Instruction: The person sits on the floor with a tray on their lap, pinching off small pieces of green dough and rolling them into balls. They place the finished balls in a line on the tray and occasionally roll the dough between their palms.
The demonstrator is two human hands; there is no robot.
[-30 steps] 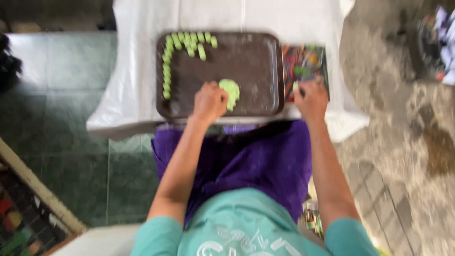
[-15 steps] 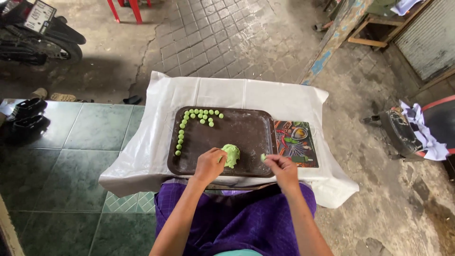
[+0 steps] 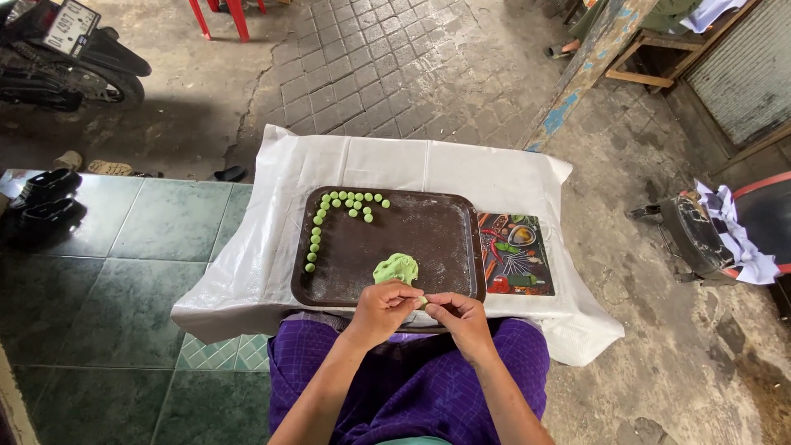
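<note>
A dark brown tray (image 3: 437, 239) lies on a low table covered with white plastic sheet (image 3: 387, 161). Several small green dough balls (image 3: 350, 203) line its far and left edges. A lump of green dough (image 3: 396, 268) rests near the tray's front edge. My left hand (image 3: 383, 309) and my right hand (image 3: 457, 317) meet over the tray's front rim, fingertips pinched together on a small piece of green dough (image 3: 423, 302) between them.
A colourful printed mat (image 3: 515, 254) lies right of the tray. My purple skirt (image 3: 412, 379) fills the foreground. A motorbike (image 3: 70, 58) and dark shoes (image 3: 45, 198) are at left, red stool legs (image 3: 222, 16) behind, a chair with cloth (image 3: 733, 231) at right.
The view has widened and steadied. My hands left the dough lump and the tray's right side and came together at the front rim, pinching a small piece.
</note>
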